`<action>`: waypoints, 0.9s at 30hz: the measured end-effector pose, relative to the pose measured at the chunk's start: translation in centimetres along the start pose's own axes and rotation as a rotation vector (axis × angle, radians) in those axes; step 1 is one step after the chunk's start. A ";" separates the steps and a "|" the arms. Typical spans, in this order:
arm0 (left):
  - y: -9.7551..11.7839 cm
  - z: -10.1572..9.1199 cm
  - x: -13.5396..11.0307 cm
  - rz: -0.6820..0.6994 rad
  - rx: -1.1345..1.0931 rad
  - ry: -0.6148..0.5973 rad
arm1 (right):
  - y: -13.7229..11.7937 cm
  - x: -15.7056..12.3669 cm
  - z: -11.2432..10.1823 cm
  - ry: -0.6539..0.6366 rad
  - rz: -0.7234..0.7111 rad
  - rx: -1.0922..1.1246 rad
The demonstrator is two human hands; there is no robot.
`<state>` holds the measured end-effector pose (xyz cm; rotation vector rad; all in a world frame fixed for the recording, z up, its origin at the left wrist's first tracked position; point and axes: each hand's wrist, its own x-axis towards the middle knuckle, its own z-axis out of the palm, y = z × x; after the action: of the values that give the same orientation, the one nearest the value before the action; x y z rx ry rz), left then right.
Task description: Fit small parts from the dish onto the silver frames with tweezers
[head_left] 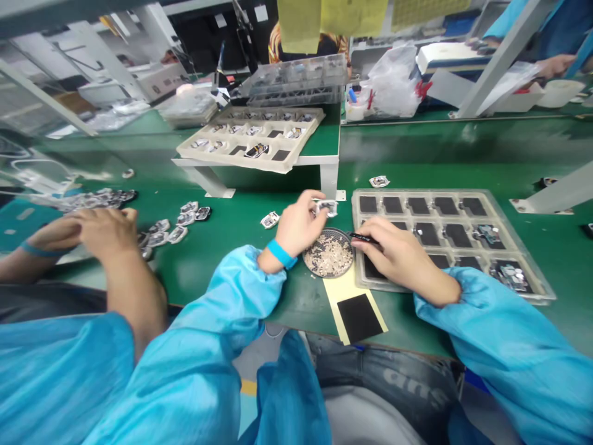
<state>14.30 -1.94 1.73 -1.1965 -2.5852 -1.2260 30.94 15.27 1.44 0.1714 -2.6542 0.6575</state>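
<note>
Left hand [299,227]: I see it at the centre of the frame, thumb and fingers pinching a small white-and-grey plastic casing [328,207].
Casing: held up just above the far edge of the dish, near the middle of the frame.
Right hand [396,252]: right of centre, closed on a slim black tool [362,237] that points left at the dish's right edge; I cannot tell whether the two touch.
Dish: a round dark-grey dish [343,235] filled with tiny beige and black pieces, between and below the hands.
Paper: a pale-yellow sheet [338,295] with a black square [360,317] on it, lower centre, just below the dish.
Parts tray: a clear plastic tray [421,193] with dark-lined compartments, right of frame, partly under my right forearm; two compartments along its right side hold green circuit boards [488,235].
Raised tray: a cream moulded tray [282,165], upper centre, bearing more casings.
Loose casing: a white one [270,219] lies on the green tabletop [241,225], left of my left hand.
Co-worker: bare hands [109,233] close together at the left; their grip I cannot tell.
</note>
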 end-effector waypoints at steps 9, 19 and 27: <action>-8.5 -2.7 7.0 -0.229 0.229 0.098 | -0.5 -0.1 0.4 0.023 0.079 -0.013; -6.5 -3.6 5.7 -0.248 0.234 -0.171 | 0.2 -1.5 -4.6 0.544 0.045 0.166; -4.8 -0.7 3.2 -0.090 0.407 -0.251 | 2.2 -1.4 -7.9 0.649 0.287 -0.033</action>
<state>8.75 -2.26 0.23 -1.2203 -2.8973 -0.5373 34.53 20.99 6.37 -0.3787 -2.0685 0.6230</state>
